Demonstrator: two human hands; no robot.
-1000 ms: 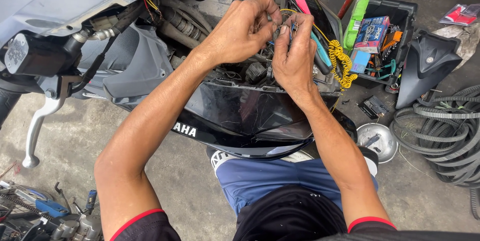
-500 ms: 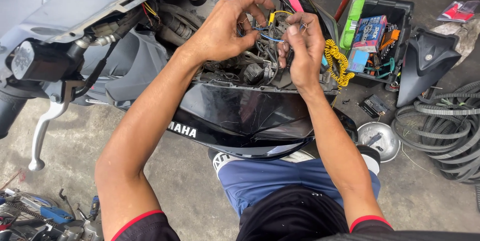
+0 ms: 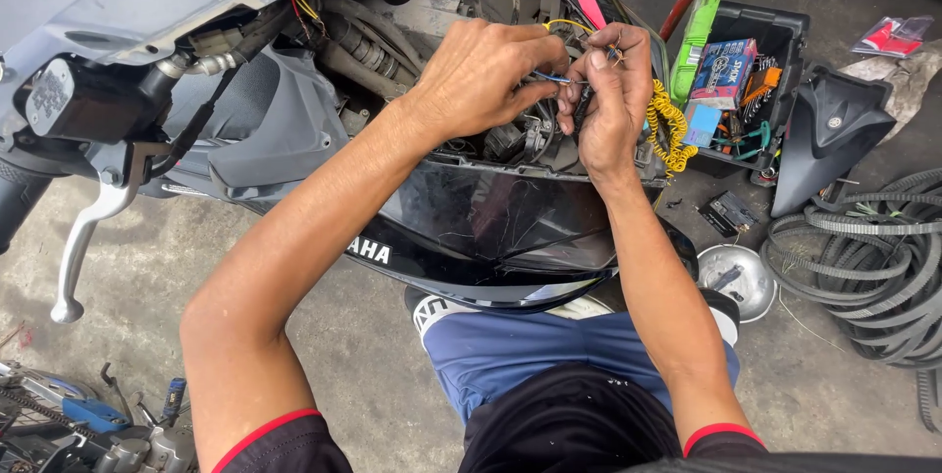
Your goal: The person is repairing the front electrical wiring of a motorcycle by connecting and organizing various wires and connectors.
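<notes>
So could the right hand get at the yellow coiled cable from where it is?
Probably yes. The right hand sits just beside the yellow coiled cable with nothing between them, but its fingers are pinching thin wires together with the left hand, so it would have to let go.

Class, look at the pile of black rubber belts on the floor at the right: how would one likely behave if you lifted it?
The black rubber belts would probably flop and sag, since they lie in loose, overlapping curves. One would likely feel light, being thin. The ribbed surface suggests a decent grip, not slippery.
</notes>
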